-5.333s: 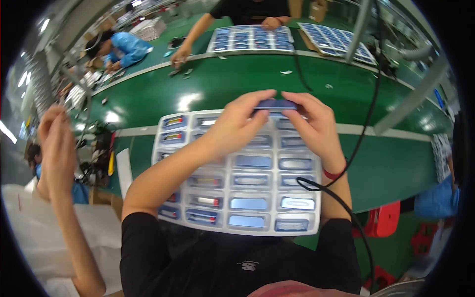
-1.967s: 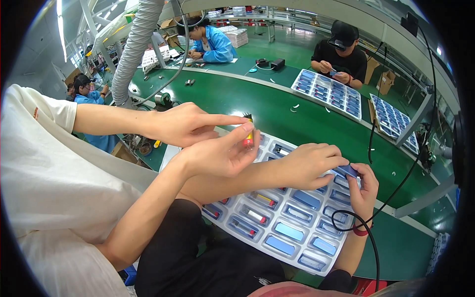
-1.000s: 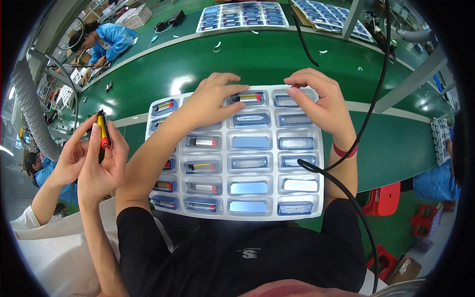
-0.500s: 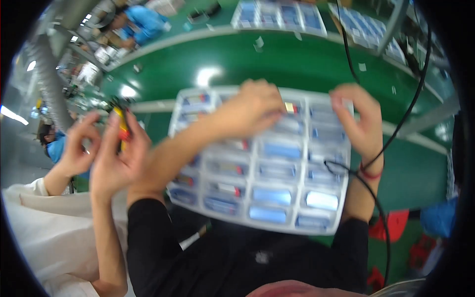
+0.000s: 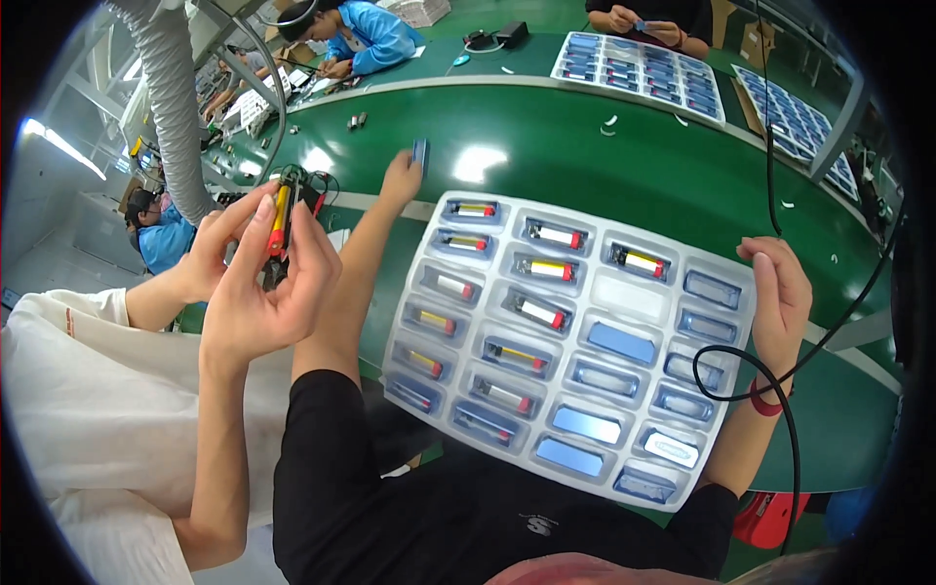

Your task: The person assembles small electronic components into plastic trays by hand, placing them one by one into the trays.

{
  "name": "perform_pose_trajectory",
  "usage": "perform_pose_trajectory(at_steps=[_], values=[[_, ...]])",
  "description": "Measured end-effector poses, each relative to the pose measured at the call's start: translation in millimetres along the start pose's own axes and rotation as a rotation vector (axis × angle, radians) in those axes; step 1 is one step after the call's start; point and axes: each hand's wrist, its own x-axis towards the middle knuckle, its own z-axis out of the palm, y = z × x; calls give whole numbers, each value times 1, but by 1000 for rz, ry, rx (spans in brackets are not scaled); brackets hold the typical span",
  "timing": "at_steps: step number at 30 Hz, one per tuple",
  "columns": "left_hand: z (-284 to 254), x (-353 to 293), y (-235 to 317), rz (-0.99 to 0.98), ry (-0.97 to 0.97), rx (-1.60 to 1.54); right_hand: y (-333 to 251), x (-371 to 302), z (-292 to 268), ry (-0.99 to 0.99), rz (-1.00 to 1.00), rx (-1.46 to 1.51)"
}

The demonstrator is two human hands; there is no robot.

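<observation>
Beyond the tray's upper left corner, my left hand [image 5: 400, 181] is closed on a blue rectangular case [image 5: 420, 156], held above the green workbench. My right hand [image 5: 780, 297] is at the right edge of a white plastic tray [image 5: 597, 229], fingers curled against its rim. The tray extends past the bench's near edge, over my lap. Its left compartments hold blue casings with yellow or white cylinders with red ends [image 5: 546, 268]. Toward the right lie plain blue pieces [image 5: 621, 342] and several casings without cylinders. One compartment [image 5: 629, 297] shows only white plastic.
A black cable [image 5: 798, 458] loops over the tray's right side. At my left, a co-worker's hands [image 5: 263, 292] hold a yellow-and-red cylinder with a dark part. Across the green bench [image 5: 526, 146] sit filled trays [image 5: 639, 76] and other people. A grey ribbed hose [image 5: 168, 88] hangs left.
My left hand has moved from over the tray out to the far left, the blue case now visible in it. The tray appears turned and lower right in view.
</observation>
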Motion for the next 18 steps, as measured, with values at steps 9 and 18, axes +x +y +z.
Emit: perform_pose_trajectory(at_steps=[9,18], values=[[56,-52,-20,-127,57,332,41,-10,-5,-44,353,-170],[44,-44,-28,-114,253,133,178,-18,-32,93,772,327]])
